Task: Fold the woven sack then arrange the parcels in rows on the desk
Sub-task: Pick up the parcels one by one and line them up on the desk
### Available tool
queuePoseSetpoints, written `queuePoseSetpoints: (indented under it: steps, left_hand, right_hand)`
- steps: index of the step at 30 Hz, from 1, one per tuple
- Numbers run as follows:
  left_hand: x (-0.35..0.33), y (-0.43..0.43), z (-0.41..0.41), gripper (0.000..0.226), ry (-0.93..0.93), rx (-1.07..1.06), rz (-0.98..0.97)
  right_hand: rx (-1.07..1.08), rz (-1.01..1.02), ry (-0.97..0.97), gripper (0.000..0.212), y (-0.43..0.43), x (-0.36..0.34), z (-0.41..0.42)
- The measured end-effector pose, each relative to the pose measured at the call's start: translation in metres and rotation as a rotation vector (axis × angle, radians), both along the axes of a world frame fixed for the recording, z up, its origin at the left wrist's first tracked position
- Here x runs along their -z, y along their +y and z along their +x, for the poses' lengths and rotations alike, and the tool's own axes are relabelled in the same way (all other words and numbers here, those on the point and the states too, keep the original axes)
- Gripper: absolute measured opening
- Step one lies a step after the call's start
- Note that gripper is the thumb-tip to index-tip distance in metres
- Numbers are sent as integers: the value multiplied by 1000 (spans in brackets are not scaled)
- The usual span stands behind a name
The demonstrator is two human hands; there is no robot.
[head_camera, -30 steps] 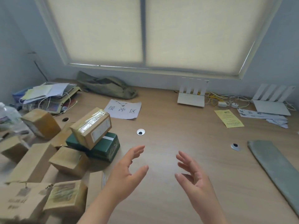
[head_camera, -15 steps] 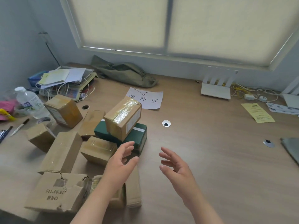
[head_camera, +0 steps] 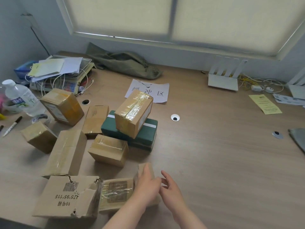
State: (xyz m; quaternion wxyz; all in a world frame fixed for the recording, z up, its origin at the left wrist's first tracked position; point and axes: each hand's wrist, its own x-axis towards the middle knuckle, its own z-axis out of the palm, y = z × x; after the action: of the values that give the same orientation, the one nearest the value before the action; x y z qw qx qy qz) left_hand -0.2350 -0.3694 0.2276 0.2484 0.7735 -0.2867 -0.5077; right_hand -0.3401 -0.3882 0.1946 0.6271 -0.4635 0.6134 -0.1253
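Observation:
Several cardboard parcels lie in a loose heap on the left of the desk (head_camera: 214, 162). A taped parcel (head_camera: 133, 113) leans on a green box (head_camera: 146, 135). A torn carton (head_camera: 67, 197) and a flat labelled parcel (head_camera: 115, 194) lie nearest me. My left hand (head_camera: 146, 187) grips a narrow upright parcel (head_camera: 146, 169) beside the flat one. Just right of it my right hand (head_camera: 171, 190) is held with fingers extended toward that parcel, holding nothing. The folded grey woven sack (head_camera: 297, 141) shows only as a corner at the right edge.
A crumpled olive bag (head_camera: 125, 65) lies under the window behind a paper sign (head_camera: 148, 91). Papers on a scale (head_camera: 56, 71), a water bottle (head_camera: 21, 100) and a marker (head_camera: 12, 126) crowd the far left. Routers (head_camera: 222, 80), cables and a yellow leaflet (head_camera: 264, 104) sit at back right.
The view swung left and down, so the heap fills the left side and the sack slid to the right edge. Both hands dropped toward the near parcels; my left hand took hold of the narrow one.

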Motion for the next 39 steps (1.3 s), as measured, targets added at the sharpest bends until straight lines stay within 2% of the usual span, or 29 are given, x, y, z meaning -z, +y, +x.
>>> queuePoseSetpoints:
  steps: [3, 6, 8, 10, 15, 18, 22, 23, 25, 27, 29, 32, 34, 36, 37, 39]
  left_hand:
    - [17, 7, 1, 94, 80, -71, 46]
    - [25, 17, 1, 95, 109, -168, 36]
    - [30, 18, 0, 78, 115, -202, 15]
    - [39, 18, -3, 61, 119, -235, -26]
    - [33, 11, -16, 29, 138, -247, -169]
    - [15, 3, -27, 44, 101, -136, -308]
    - [-4, -4, -39, 48, 18, -107, -430]
    - [-8, -5, -42, 56, 68, -119, -438]
    - [-15, -8, -49, 69, 283, -159, -439]
    - [-23, -13, -58, 73, 461, -182, -429]
    - [-25, -17, -66, 75, 521, -192, -440]
    - [-28, -25, -72, 89, 551, -182, -448]
    - [-37, -33, -71, 83, 539, -150, -465]
    - [-48, -43, -71, 61, 511, -120, -479]
    - [-51, -47, -73, 52, 497, -120, -483]
    - [-52, -55, -84, 50, 489, -172, -476]
  right_hand:
    - [19, 32, 2, 62, 4, 9, 6]
    - [-8, 44, -7, 51, 8, 12, 8]
    - [-14, 18, -31, 43, 11, 13, 6]
    - [13, -17, -59, 44, 12, 11, 1]
    - [177, -79, -133, 59, 8, 4, -20]
    - [263, -132, -157, 56, 0, -5, -36]
    - [332, -178, -300, 38, -13, -30, -63]
    - [334, -189, -334, 36, -15, -37, -71]
    - [328, -207, -403, 37, -17, -50, -82]
    - [315, -215, -457, 41, -20, -56, -92]
    - [286, -198, -508, 51, -22, -63, -102]
    - [158, -119, -559, 59, -27, -74, -123]
    - [27, -83, -541, 64, -31, -82, -144]
    - [16, -86, -512, 63, -37, -88, -163]
    - [103, -104, -497, 62, -40, -89, -171]
    - [386, -116, -525, 67, -45, -86, -186]
